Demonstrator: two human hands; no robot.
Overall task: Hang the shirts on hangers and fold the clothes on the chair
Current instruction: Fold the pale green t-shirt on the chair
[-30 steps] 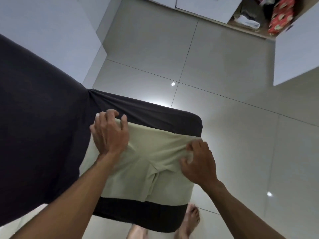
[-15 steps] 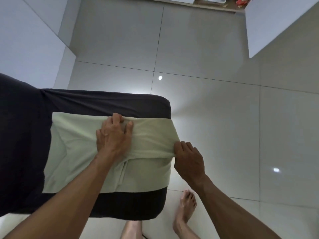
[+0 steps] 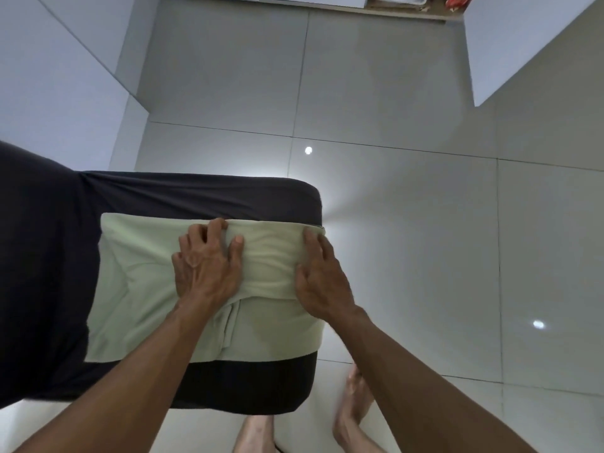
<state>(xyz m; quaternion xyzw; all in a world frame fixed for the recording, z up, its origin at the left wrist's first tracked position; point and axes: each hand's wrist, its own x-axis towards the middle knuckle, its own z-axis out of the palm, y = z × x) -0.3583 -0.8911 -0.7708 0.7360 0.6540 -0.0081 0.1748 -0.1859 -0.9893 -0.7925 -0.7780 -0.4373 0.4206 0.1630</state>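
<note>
A pale green garment (image 3: 137,289) lies spread on the dark-covered chair seat (image 3: 196,191), with its far part folded over toward me as a thick band. My left hand (image 3: 204,266) rests on the middle of that band, its fingers curled over the far folded edge and its thumb pressing the cloth. Fingers fairly straight, my right hand (image 3: 322,279) lies flat on the right end of the band, at the seat's right edge. No hanger or shirt is in view.
The chair's dark back (image 3: 36,256) fills the left side. Glossy tiled floor (image 3: 425,223) extends to the right and beyond. An open white cabinet door (image 3: 523,44) hangs at top right, with a shelf (image 3: 408,13) holding items behind it. My bare feet (image 3: 353,410) stand beside the seat.
The far part of the garment has been drawn toward me into a folded band. My right hand has gone from pinching the right edge to lying flat on it. My left hand stays on the middle.
</note>
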